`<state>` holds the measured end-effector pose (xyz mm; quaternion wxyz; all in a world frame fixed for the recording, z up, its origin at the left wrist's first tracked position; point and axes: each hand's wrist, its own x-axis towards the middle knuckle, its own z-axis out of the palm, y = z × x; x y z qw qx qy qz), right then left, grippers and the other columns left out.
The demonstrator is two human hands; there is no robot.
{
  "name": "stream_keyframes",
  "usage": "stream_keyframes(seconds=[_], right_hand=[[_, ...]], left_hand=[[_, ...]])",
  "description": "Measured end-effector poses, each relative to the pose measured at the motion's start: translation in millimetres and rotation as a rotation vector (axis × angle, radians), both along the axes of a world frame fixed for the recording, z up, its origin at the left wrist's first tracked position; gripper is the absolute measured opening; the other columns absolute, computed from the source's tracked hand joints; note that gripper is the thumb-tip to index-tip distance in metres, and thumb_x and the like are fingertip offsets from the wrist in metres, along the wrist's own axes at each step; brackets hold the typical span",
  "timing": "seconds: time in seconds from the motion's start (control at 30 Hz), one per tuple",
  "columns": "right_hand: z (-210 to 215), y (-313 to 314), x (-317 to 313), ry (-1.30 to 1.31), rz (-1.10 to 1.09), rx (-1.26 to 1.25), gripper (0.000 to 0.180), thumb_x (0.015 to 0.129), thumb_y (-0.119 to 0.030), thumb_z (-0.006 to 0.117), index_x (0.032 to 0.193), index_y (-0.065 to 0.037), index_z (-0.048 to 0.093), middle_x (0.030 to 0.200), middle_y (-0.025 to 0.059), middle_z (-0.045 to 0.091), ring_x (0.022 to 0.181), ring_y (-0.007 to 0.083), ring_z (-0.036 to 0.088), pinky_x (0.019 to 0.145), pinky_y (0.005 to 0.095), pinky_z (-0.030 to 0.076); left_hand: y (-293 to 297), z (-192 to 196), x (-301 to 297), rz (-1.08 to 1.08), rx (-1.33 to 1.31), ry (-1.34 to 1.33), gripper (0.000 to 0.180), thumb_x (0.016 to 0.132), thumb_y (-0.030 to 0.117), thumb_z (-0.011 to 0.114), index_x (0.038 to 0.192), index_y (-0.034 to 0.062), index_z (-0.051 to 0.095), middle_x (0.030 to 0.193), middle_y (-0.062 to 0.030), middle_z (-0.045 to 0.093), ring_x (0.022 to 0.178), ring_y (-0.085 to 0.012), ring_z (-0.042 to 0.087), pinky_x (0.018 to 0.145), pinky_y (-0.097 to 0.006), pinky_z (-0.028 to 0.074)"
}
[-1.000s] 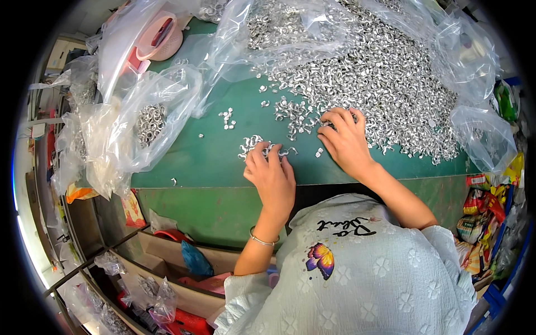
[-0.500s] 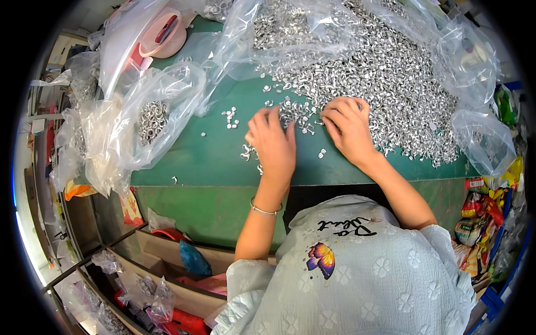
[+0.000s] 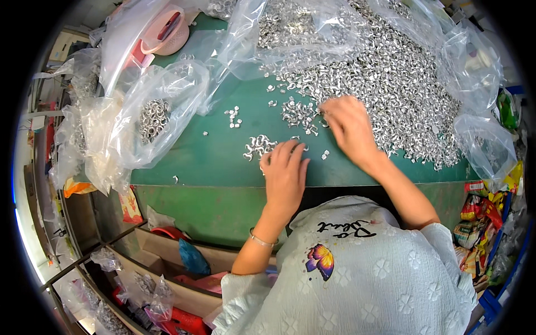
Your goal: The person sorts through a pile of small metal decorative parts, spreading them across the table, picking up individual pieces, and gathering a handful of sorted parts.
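My left hand (image 3: 285,170) lies low over the green table, close to its front edge, fingers apart and slightly bent. At its fingertips is a small group of curved silver metal pieces (image 3: 258,146); anything under the fingers is hidden. My right hand (image 3: 352,127) reaches to the left edge of a big heap of similar pieces (image 3: 410,106). Its fingers curl downward and their tips are blurred, so whether they grip a piece does not show. Between the hands and farther back is a small cluster of pieces (image 3: 298,113).
Clear plastic bags (image 3: 474,72) border the heap. An open bag (image 3: 187,84) at left contains ring-like metal pieces (image 3: 153,120). A pink basket (image 3: 176,42) stands far left. Small nut-like pieces (image 3: 233,117) lie scattered on the table (image 3: 190,159). Below are drawers (image 3: 151,245); colourful packets (image 3: 474,223) sit at right.
My left hand has moved toward me and slightly right, away from the small cluster, uncovering the group of curved pieces. The right hand stays at the heap's edge, its fingers shifted slightly.
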<state>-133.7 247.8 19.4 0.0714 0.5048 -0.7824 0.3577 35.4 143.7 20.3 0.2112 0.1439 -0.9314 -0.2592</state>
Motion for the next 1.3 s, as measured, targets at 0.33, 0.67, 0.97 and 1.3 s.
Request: stream_keyframes(seconds=[0.33,0.67,0.97,1.3], right_hand=[[-5,-2,-16,0.226,-0.103,0.131,0.010,0.077,-0.009,0.067,0.085,-0.008,0.061,0.086,0.0027,0.057,0.089,0.0218,0.052,0.084,0.0379,0.035],[2,-8,17,-0.012,0.086,0.090,0.008,0.078,-0.009,0.068,0.084,-0.007,0.063,0.092,0.0032,0.061,0.091,0.0236,0.052,0.079,0.0367,0.037],[2,-13,-7,0.217,-0.098,0.120,0.007,0.076,-0.010,0.066,0.080,-0.007,0.063,0.097,0.0030,0.058,0.096,0.0218,0.050,0.084,0.0405,0.034],[8,-7,9,0.068,-0.053,0.109,0.013,0.078,-0.016,0.069,0.084,-0.007,0.064,0.092,0.0039,0.057,0.093,0.0225,0.050,0.085,0.0392,0.034]], left_hand=[[-6,-14,12,0.087,-0.039,-0.002,0.022,0.079,0.003,0.066,0.100,0.0044,0.061,0.109,-0.0073,0.056,0.108,-0.0250,0.051,0.090,-0.041,0.031],[6,-8,-2,0.117,0.023,0.060,0.032,0.079,0.005,0.068,0.111,0.0059,0.060,0.115,-0.0092,0.054,0.108,-0.0267,0.050,0.094,-0.040,0.030],[4,-10,-12,0.055,-0.031,-0.064,0.021,0.080,0.008,0.068,0.100,0.0054,0.063,0.108,-0.0081,0.054,0.101,-0.0261,0.050,0.087,-0.040,0.031],[1,3,-16,0.051,0.016,0.004,0.022,0.080,0.007,0.067,0.101,0.0058,0.060,0.105,-0.0090,0.054,0.099,-0.0259,0.051,0.086,-0.040,0.032]])
